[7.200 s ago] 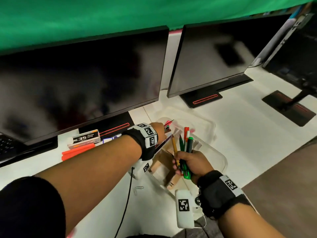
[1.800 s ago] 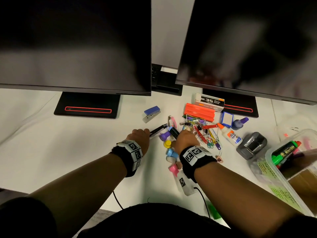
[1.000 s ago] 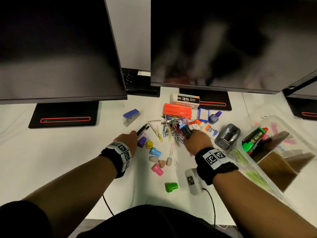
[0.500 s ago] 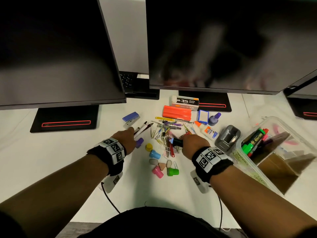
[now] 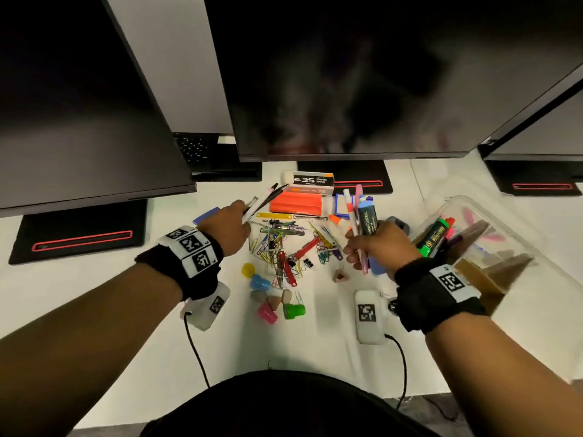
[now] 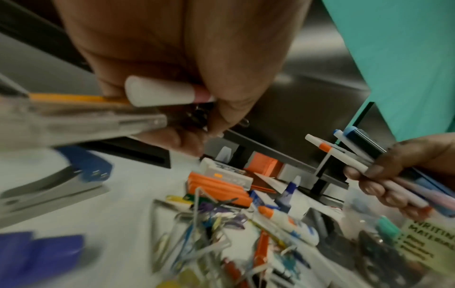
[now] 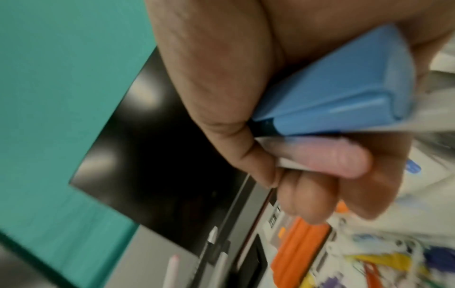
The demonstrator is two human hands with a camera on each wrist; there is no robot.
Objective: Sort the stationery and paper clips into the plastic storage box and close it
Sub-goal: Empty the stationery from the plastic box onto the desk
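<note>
Right of frame, done: markers already in open plastic storage box.
Grip: left hand clutching pens; right hand clutching highlighters.
Centre, left: paper clips, lid.

Both hands are now lifting clear of the desk, where half a second ago they were down at the clutter. The left hand is raising its pens toward the desk's back edge, and the right hand is carrying a blue-capped marker and thin pens, now upright, toward the storage box at the right edge.
</note>
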